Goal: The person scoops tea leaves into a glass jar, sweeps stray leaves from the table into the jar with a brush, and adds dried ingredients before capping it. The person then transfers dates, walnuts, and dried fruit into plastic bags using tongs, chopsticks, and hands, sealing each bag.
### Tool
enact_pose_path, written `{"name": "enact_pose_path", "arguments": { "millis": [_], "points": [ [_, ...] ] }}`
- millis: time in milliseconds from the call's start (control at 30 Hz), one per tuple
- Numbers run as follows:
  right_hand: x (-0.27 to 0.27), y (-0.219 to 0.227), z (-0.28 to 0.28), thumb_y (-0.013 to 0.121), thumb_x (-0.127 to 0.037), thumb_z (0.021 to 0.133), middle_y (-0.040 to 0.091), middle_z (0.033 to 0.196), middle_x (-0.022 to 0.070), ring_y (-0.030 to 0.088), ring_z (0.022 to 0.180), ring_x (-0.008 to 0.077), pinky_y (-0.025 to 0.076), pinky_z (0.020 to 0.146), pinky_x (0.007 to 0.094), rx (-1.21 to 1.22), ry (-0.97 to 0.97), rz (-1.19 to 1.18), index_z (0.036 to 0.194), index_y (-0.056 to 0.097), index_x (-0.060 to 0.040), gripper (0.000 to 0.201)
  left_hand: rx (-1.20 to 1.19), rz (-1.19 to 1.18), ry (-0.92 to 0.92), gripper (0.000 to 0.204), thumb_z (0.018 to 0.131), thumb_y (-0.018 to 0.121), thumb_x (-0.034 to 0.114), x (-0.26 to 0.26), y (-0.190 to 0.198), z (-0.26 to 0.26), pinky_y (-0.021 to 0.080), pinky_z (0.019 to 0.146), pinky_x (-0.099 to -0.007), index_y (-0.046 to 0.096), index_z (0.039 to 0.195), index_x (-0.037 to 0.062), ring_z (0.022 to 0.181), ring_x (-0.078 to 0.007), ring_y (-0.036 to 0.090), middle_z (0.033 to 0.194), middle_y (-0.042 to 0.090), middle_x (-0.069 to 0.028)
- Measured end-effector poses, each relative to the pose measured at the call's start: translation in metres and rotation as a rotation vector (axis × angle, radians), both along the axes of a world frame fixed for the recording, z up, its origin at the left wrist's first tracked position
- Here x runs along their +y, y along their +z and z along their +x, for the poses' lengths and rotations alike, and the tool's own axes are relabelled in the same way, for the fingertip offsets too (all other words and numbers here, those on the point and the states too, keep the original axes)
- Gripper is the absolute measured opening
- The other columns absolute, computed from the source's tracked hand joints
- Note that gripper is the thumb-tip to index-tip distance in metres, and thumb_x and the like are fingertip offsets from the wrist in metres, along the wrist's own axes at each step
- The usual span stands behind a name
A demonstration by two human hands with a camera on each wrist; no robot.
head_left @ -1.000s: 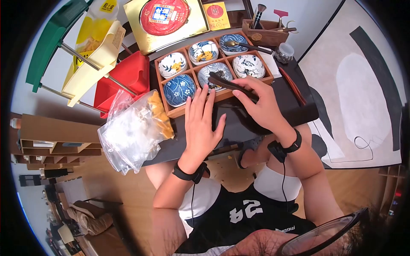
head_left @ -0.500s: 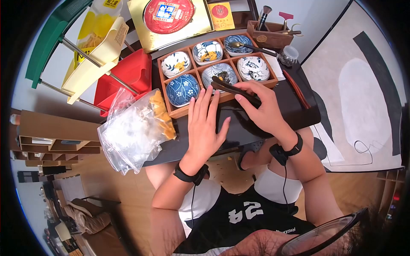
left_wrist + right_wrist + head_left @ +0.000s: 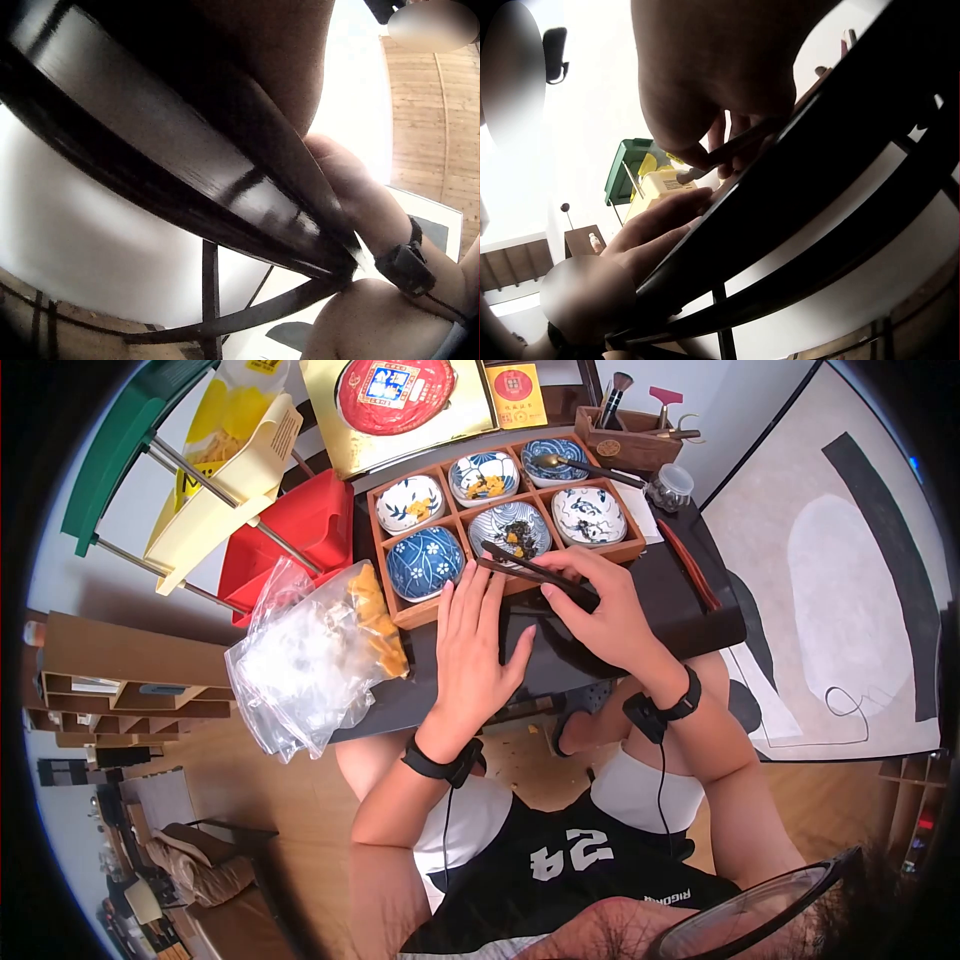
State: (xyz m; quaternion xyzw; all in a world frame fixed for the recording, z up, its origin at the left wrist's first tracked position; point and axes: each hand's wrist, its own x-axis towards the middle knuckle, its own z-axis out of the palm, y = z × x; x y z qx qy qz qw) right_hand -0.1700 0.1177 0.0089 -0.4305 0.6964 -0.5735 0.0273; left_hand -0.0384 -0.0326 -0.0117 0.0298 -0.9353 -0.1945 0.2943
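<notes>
Dark tongs (image 3: 575,589) are held between the thumb and fingers of my right hand (image 3: 612,606), their two prongs spread slightly. The tips hover by the near rim of a grey-blue patterned bowl (image 3: 492,520), which contains dark leaf-like bits and some yellow pieces. My left hand (image 3: 472,655) lies with straight fingers, its fingertips at the front edge of the wooden divided tray (image 3: 418,616), close to the tong tips. In the right wrist view the tongs (image 3: 742,142) show under the right hand (image 3: 705,97), with the left hand (image 3: 652,236) beyond.
Other patterned bowls fill the tray, one bearing a spoon (image 3: 560,462). A plastic bag of yellow pieces (image 3: 372,622) lies left, by a red bin (image 3: 300,530). A jar (image 3: 670,488), red tongs-like tool (image 3: 690,565) and wooden holder (image 3: 632,450) stand right.
The tong tips have drawn back from over the middle bowl toward its near rim, and the prongs have spread apart. More of the bowl's contents shows. The left hand stays nearly still.
</notes>
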Motion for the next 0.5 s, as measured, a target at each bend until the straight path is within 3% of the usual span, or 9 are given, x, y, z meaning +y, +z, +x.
{"name": "enact_pose_path", "arguments": {
  "millis": [200,300,400,500],
  "points": [
    [0.0004,0.0008,0.0001,0.071,0.000,0.087,0.069,0.098,0.0083,0.064,0.083,0.0170,0.051,0.077,0.0284,-0.001,0.002,-0.008,0.117,0.070,-0.0028,0.030,0.148,0.186,0.017,0.061,0.085,0.077,0.009,0.0022,0.0036,0.0023,0.038,0.116,-0.0487,0.052,0.139,-0.0009,0.133,-0.0388,0.053,0.140,0.057,-0.0222],
    [0.0016,0.0050,0.0007,0.072,0.001,0.086,0.069,0.099,0.0088,0.067,0.086,0.0183,0.053,0.080,0.0292,-0.002,0.018,0.011,0.116,0.071,-0.0039,0.030,0.328,0.424,0.020,0.043,0.089,0.071,-0.003,-0.0002,-0.0009,0.0025,0.048,0.106,-0.0387,0.054,0.128,-0.0005,0.118,-0.0272,0.063,0.130,0.061,-0.0176],
    [0.0026,0.0060,0.0004,0.072,0.002,0.085,0.070,0.101,0.0092,0.069,0.091,0.0211,0.054,0.083,0.0306,0.019,0.032,0.022,0.114,0.072,-0.0045,0.030,0.391,0.538,0.055,0.048,0.093,0.067,-0.006,-0.0018,-0.0028,0.0017,0.049,0.103,-0.0369,0.049,0.137,-0.0006,0.117,-0.0242,0.063,0.132,0.060,-0.0175],
    [0.0021,0.0044,0.0001,0.072,0.003,0.083,0.071,0.102,0.0095,0.070,0.094,0.0247,0.055,0.085,0.0325,0.041,0.053,0.015,0.113,0.073,-0.0055,0.031,0.342,0.437,0.047,0.055,0.093,0.068,-0.005,-0.0031,-0.0010,0.0042,0.050,0.101,-0.0366,0.046,0.144,-0.0005,0.116,-0.0237,0.064,0.132,0.061,-0.0178]
  ]
}}
